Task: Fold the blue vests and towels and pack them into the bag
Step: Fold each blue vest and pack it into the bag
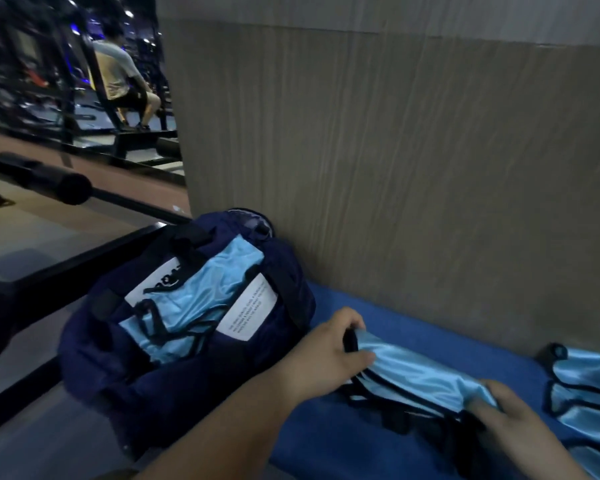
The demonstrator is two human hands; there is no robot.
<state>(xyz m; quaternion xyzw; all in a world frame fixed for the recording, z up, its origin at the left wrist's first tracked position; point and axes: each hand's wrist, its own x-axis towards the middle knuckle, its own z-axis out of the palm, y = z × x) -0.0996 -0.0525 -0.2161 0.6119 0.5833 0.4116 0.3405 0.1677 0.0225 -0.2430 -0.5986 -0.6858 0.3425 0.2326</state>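
Right of the navy bag (94, 358), over the blue table (336, 445), a folded light-blue, black-trimmed vest (420, 375) stretches between the left hand (329, 355), pinching one end, and the right hand (510, 414), gripping the other.

Bench: we see a blue padded bench (465, 327) along the lower right of the frame
Left end: navy bag (284, 271)
Lower centre: folded vest (413, 372)
Far right: we see loose vests (586, 386)
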